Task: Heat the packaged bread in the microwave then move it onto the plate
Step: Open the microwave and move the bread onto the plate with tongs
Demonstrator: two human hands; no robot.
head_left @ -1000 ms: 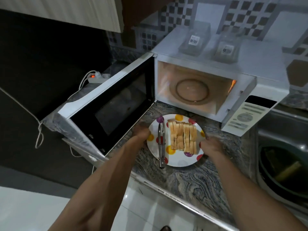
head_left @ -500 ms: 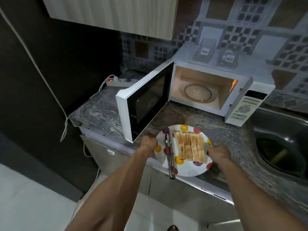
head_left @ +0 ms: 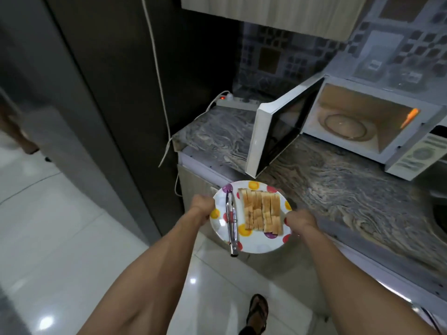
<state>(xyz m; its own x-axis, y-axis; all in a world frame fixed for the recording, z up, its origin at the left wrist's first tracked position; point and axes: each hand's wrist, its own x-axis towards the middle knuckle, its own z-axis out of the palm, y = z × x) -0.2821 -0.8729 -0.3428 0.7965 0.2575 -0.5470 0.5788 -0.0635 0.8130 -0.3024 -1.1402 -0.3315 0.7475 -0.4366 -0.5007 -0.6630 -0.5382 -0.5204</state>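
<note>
A white plate with coloured dots [head_left: 260, 246] is held in the air just off the counter's front edge. Rows of toasted bread slices [head_left: 262, 215] lie on it, with metal tongs [head_left: 231, 223] beside them on the left. My left hand [head_left: 202, 206] grips the plate's left rim. My right hand [head_left: 301, 222] grips its right rim. The white microwave [head_left: 362, 126] stands at the back right, its door [head_left: 273, 134] swung open and the lit cavity holding only the glass turntable.
The marbled counter [head_left: 326, 180] runs to the right, with a sink [head_left: 439, 209] at its far end. A power strip with a red light [head_left: 229, 100] and a white cable sit at the back left. A dark tall panel stands left. My sandalled foot [head_left: 257, 313] is on the white tiles.
The plate with bread and tongs has been lifted off the counter and drawn back past its front edge. I have stepped away, so the microwave now lies farther to the right.
</note>
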